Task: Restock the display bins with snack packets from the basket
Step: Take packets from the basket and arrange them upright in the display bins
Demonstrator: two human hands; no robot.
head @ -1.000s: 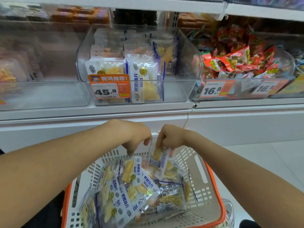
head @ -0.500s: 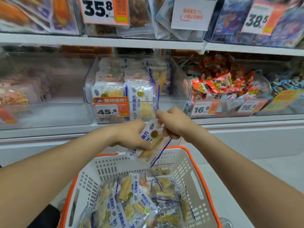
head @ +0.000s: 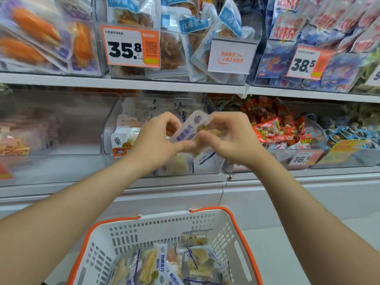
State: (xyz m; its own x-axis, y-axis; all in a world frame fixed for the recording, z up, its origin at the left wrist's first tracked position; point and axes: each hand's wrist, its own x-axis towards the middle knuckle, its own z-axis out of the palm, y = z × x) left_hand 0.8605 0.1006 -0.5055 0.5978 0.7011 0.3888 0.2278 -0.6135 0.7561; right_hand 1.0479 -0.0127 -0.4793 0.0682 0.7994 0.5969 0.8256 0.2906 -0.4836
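My left hand (head: 156,140) and my right hand (head: 232,138) both pinch one clear snack packet (head: 190,130) with white and blue print and yellow pieces inside. They hold it tilted in front of the clear display bin (head: 111,128), which holds upright packets of the same kind. Below, the white basket with an orange rim (head: 164,231) contains several more of these packets (head: 158,266).
Beside the bin on the right stands a bin of red wrapped snacks (head: 275,128), on the left a clear bin with little in it (head: 51,128). The shelf above carries bagged snacks behind price tags 35.8 (head: 125,48) and 38.5 (head: 303,62). White floor lies to the right.
Both hands have lifted the packet out of the basket and up to the level of the display bin. The camera has tilted upward, bringing the upper shelf into view.
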